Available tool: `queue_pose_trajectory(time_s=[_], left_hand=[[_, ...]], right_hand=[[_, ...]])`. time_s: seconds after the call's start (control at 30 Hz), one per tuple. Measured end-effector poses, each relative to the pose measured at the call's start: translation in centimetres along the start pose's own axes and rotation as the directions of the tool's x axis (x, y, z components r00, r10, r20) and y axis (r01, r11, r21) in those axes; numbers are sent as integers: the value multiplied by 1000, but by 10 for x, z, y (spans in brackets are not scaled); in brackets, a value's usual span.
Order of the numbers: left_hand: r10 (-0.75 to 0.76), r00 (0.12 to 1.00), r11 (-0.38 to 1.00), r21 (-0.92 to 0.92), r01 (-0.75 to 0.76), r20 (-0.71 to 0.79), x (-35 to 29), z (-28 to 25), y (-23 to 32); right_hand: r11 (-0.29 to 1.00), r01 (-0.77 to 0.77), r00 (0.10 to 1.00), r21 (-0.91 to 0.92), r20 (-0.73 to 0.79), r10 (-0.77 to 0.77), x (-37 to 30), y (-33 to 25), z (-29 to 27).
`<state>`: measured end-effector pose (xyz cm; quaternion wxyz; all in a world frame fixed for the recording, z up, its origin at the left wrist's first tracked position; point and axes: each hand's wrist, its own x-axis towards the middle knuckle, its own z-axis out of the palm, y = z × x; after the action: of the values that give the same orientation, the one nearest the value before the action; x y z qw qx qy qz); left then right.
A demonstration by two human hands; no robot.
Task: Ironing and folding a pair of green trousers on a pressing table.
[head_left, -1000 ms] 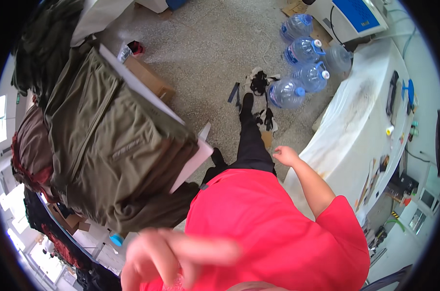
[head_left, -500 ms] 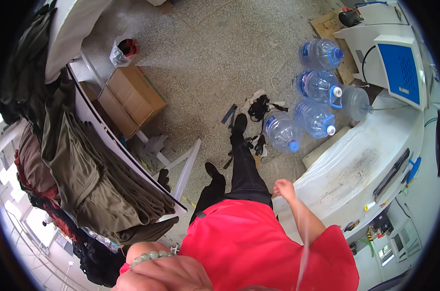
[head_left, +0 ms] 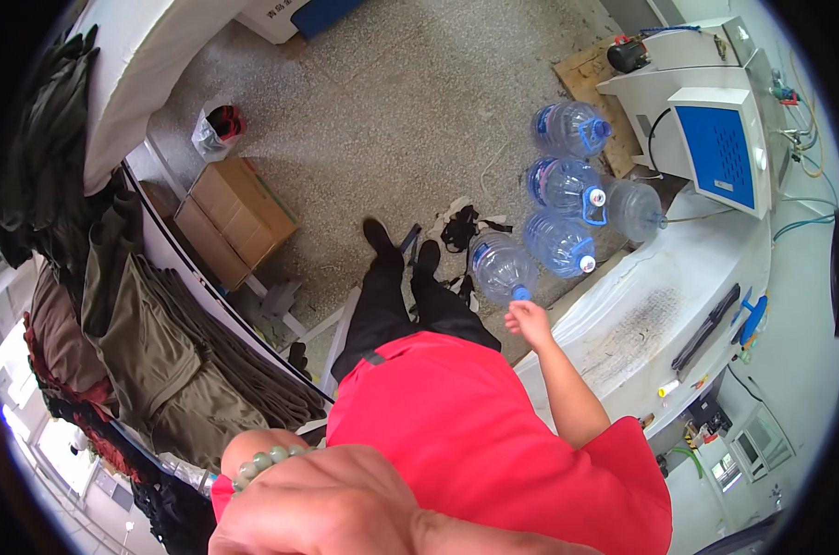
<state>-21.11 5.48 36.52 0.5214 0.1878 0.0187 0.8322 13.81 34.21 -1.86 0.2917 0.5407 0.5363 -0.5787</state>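
Close below the view, my left hand (head_left: 332, 495) is raised, wearing a bracelet of pale green beads (head_left: 270, 460). Its fingertips run out past the lower edge, so what they touch is hidden. My right hand (head_left: 529, 324) hangs ahead of my right side, fingers curled in loosely, nothing showing in them. In the picture it lies just below the blue cap of a large clear water bottle (head_left: 503, 264), which stands lower on the floor. Several more such bottles (head_left: 567, 185) are grouped beyond it.
Olive-green garments (head_left: 193, 342) lie on a long table at left. A cardboard box (head_left: 239, 217) and a plastic bag (head_left: 218, 129) are on the floor. Dark scraps (head_left: 458, 228) lie near my shoes. To the right are a white-covered surface (head_left: 623, 324) and a blue-and-white machine (head_left: 715, 148).
I have stepped forward; my feet are now closer together. My right hand has risen and swung slightly left. The left hand shows larger in view. The bottles appear farther left.
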Motion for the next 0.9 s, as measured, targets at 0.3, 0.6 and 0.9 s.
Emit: queue_pose_trajectory(time_s=[0.3, 0.6, 0.9], left_hand=[[418, 383, 517, 563, 645, -823, -55, -282, 82], [718, -309, 569, 270, 777, -623, -216, -524, 215], [441, -135, 541, 383, -749, -887, -176, -582, 426]], right_hand=[[983, 107, 980, 148, -183, -79, 5, -63, 17], [873, 301, 901, -385, -185, -392, 50, -127, 86], [679, 324, 932, -659, 99, -349, 140, -388, 66]])
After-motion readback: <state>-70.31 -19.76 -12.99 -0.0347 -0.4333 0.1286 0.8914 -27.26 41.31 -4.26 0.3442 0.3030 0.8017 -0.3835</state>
